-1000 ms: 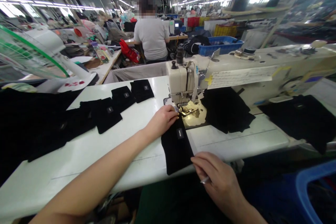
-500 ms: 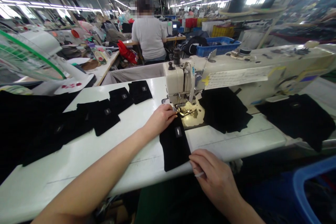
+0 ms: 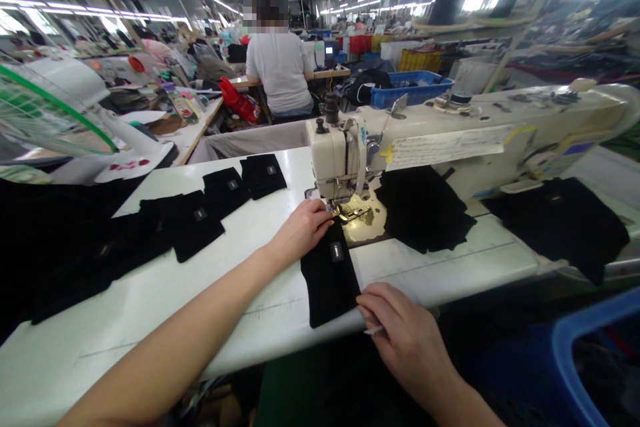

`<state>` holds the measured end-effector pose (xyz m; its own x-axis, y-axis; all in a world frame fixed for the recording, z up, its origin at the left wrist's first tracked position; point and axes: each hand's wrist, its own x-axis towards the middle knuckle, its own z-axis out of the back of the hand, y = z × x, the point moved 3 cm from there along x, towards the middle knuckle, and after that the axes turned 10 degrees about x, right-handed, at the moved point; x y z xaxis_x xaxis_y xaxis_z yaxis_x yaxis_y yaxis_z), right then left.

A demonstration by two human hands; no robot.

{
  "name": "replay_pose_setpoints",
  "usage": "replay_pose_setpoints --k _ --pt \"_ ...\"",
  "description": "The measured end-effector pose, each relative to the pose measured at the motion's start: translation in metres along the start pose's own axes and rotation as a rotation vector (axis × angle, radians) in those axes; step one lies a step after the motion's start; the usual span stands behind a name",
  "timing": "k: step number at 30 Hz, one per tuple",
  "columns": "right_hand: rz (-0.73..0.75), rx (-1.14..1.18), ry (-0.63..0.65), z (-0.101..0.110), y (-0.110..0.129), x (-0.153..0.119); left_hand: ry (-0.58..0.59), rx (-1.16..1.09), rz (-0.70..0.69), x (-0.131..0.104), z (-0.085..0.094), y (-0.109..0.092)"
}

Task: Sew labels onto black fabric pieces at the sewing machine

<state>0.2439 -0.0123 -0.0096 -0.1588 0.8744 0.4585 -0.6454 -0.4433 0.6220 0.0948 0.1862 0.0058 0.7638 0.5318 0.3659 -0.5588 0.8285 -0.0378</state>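
Here, a black fabric piece [image 3: 331,287] with a small label [image 3: 337,251] lies on the pale desk [image 3: 270,293], its far end at the needle area of a cream sewing machine [image 3: 336,153] and its near end by the desk's front edge. The left hand [image 3: 311,223] is at that far end, fingers drawn together and pressed down on the cloth just beside the presser foot [image 3: 353,213]. The right hand [image 3: 400,330] is at the near right corner — its thumb and forefinger closed on the edge of the fabric — and a small, pale, slim object [image 3: 373,330], too small to identify, pokes out from under its fingers. Right of the needle, partly on the metal plate, sits a heap of black pieces [image 3: 425,210]; farther right lies another black piece [image 3: 560,220] with a label. To the left, labelled black pieces [image 3: 197,223] spread across the desk in an overlapping row, running into a large dark mass of cloth [image 3: 50,247]. A handwritten paper [image 3: 445,147] is fixed along the machine's arm. A green-rimmed fan [image 3: 55,107] stands at the far left, and beyond the machine — back turned — a person in a light shirt [image 3: 277,70] sits near a blue basket [image 3: 413,88].
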Motion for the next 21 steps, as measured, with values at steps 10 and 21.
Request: replay_pose_setpoints --k 10,21 --pt "-0.032 -0.026 0.058 0.002 0.000 0.006 0.035 0.030 -0.003 -0.002 0.007 -0.002" --pt "-0.030 -0.068 0.087 0.003 -0.001 -0.004 0.084 0.042 -0.143 -0.051 0.027 -0.077"
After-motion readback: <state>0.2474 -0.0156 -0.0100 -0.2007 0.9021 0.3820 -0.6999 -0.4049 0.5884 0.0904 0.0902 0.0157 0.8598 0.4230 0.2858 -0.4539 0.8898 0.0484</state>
